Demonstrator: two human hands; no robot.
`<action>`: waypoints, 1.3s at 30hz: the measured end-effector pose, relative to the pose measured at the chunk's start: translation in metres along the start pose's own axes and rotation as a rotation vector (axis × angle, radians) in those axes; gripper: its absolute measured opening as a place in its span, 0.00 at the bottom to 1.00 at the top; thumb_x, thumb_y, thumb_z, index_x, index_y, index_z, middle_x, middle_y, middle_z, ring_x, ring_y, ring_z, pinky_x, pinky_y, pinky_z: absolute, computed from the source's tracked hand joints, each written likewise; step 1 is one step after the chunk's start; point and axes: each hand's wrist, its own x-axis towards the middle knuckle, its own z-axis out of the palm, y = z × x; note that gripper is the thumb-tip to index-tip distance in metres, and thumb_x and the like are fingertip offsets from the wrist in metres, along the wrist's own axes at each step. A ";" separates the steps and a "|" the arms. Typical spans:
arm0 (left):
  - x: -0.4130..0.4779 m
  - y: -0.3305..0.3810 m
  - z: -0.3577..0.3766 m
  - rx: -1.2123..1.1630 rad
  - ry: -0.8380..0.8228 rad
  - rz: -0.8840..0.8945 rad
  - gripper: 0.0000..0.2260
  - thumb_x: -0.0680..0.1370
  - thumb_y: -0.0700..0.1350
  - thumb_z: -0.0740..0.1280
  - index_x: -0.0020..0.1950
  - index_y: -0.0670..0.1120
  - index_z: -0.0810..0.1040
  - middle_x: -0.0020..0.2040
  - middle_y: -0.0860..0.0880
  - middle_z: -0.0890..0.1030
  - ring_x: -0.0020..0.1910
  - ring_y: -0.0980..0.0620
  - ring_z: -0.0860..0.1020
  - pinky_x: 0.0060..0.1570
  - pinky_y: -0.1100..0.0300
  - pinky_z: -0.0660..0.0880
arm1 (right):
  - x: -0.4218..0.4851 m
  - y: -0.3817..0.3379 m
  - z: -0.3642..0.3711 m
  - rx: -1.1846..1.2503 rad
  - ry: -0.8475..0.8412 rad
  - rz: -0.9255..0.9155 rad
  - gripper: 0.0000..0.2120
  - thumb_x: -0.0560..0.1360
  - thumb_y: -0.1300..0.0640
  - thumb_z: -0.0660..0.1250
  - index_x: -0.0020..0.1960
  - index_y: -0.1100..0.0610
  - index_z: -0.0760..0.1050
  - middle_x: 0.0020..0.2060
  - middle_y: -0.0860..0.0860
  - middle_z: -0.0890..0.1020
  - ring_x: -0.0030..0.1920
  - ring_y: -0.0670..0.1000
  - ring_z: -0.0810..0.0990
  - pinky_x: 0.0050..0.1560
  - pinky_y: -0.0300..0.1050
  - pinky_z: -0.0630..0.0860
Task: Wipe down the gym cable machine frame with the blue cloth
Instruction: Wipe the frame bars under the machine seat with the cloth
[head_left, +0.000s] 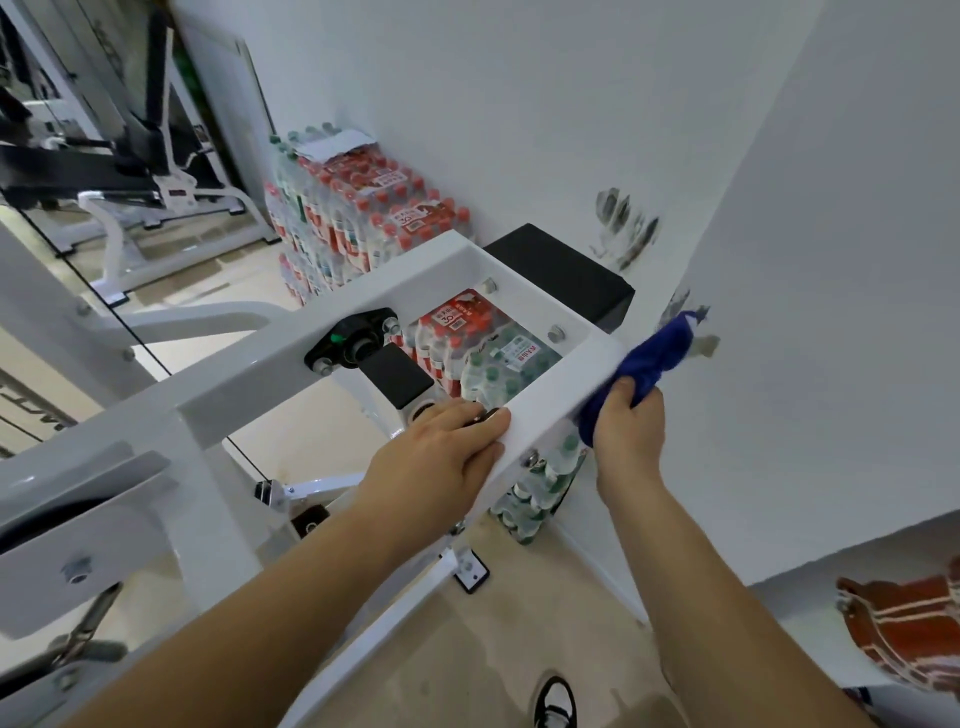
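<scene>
The white frame (291, 364) of the cable machine fills the view, its top crossbar ending in a corner by the wall. Wiping that corner well probably calls for firm, overlapping passes along the bar and around the bolt heads (556, 332). The blue cloth (654, 353) sits bunched against the corner's outer face. The right hand (631, 426) is clenched around the cloth. The left hand (441, 457) braces, fingers curled over the crossbar's edge.

Pale floor (493, 654): machine frame (260, 374), stacked water-bottle packs (353, 208)
</scene>
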 end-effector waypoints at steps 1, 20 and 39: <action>0.000 0.000 0.001 -0.008 0.006 0.000 0.18 0.85 0.54 0.58 0.73 0.57 0.74 0.69 0.56 0.77 0.69 0.52 0.72 0.59 0.50 0.79 | -0.007 0.006 0.004 -0.009 0.013 -0.024 0.10 0.83 0.52 0.58 0.58 0.56 0.73 0.53 0.53 0.81 0.54 0.55 0.81 0.55 0.49 0.77; 0.000 -0.001 0.001 -0.003 0.039 0.020 0.18 0.84 0.53 0.61 0.74 0.58 0.73 0.71 0.57 0.76 0.71 0.54 0.72 0.61 0.53 0.79 | -0.035 -0.006 -0.004 0.028 -0.035 -0.260 0.24 0.82 0.67 0.61 0.73 0.47 0.68 0.74 0.47 0.72 0.70 0.48 0.73 0.64 0.32 0.74; -0.001 -0.001 -0.002 -0.034 0.028 0.009 0.17 0.84 0.55 0.60 0.73 0.60 0.74 0.68 0.59 0.77 0.66 0.56 0.74 0.53 0.52 0.81 | -0.022 0.011 0.017 0.043 -0.104 0.076 0.27 0.76 0.36 0.52 0.73 0.40 0.68 0.70 0.45 0.75 0.67 0.50 0.75 0.70 0.60 0.72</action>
